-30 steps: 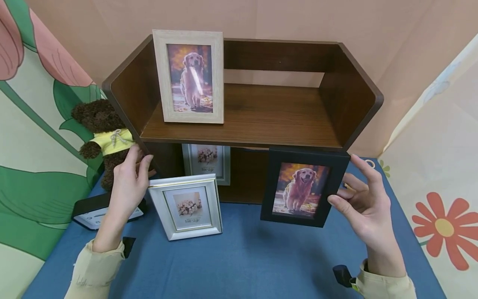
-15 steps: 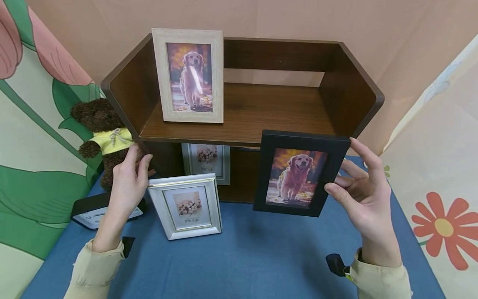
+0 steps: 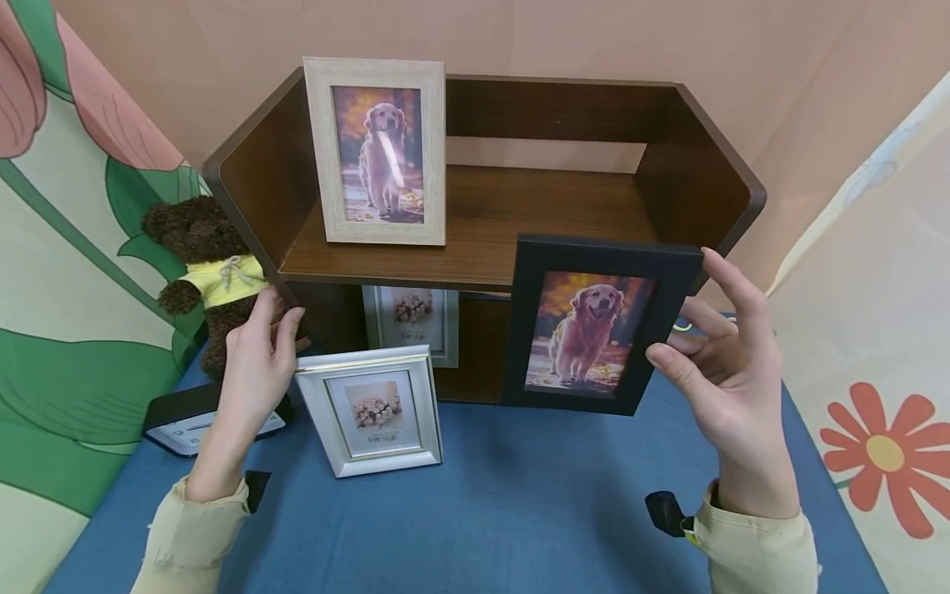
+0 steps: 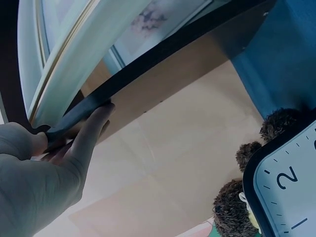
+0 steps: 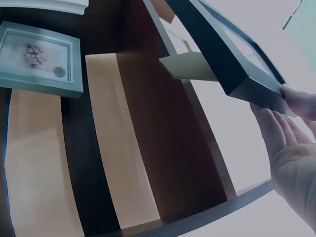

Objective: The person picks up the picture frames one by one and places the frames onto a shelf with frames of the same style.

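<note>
My right hand (image 3: 731,388) pinches the right side of a black photo frame (image 3: 679,264) between thumb and fingers. The frame, with a dog picture, hangs off the table in front of the shelf (image 3: 557,206). In the right wrist view, a pale stand (image 5: 190,66) sticks out from its back. My left hand (image 3: 256,363) holds the shelf's left side panel (image 4: 163,57), fingers outside it and thumb at the front edge. Close by the thumb is the corner of a silver photo frame (image 3: 386,469) with flowers, leaning in front of the shelf.
A cream photo frame (image 3: 374,234) stands on the upper shelf at left. Another flower photo frame (image 3: 450,330) stands on the lower level. Left of the shelf are a brown teddy bear (image 3: 230,280) and a black-rimmed clock (image 3: 178,408). Blue cloth (image 3: 490,511) covers the table.
My right hand has lifted the black photo frame, from low before the shelf to overlapping the upper board's front edge. The left hand and other frames have stayed put.
</note>
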The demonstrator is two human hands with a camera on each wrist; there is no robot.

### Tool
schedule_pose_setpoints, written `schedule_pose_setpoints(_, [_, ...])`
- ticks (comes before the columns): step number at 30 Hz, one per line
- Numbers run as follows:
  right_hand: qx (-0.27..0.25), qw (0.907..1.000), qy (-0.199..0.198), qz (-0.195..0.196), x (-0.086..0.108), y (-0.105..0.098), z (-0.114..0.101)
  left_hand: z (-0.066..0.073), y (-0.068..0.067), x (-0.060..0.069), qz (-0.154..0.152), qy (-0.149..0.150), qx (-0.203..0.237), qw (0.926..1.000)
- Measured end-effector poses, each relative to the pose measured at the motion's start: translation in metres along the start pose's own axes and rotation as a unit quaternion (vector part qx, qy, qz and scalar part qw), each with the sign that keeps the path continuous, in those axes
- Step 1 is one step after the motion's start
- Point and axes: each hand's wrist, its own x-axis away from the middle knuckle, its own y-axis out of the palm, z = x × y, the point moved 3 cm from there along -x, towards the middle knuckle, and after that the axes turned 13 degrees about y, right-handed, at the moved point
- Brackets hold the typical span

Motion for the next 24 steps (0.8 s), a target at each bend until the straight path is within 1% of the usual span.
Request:
schedule_pose_setpoints(4, [-0.014, 0.9998, -0.005, 0.016, -0.005, 0.003, -0.002, 0.000, 0.001, 0.000, 0.000, -0.005, 0.000, 1.0000])
schedule_pose_setpoints(7, [-0.013, 0.9995, -0.012, 0.026, -0.009, 0.005, -0.003, 0.001, 0.001, 0.000, 0.000, -0.004, -0.004, 1.0000])
schedule_pose_setpoints(15, [-0.023, 0.9992, -0.015, 0.028, -0.016, 0.009, -0.004, 0.003, 0.001, -0.002, 0.000, -0.004, -0.012, 0.9999])
schedule_pose_setpoints(20, [-0.019, 0.9990, -0.013, 0.039, -0.022, 0.011, -0.006, 0.004, 0.001, -0.001, 0.000, -0.006, -0.015, 0.9999])
schedule_pose_setpoints(24, [-0.017, 0.9989, -0.014, 0.041, -0.028, 0.013, -0.007, 0.004, 0.001, -0.001, 0.005, -0.001, -0.016, 0.9999])
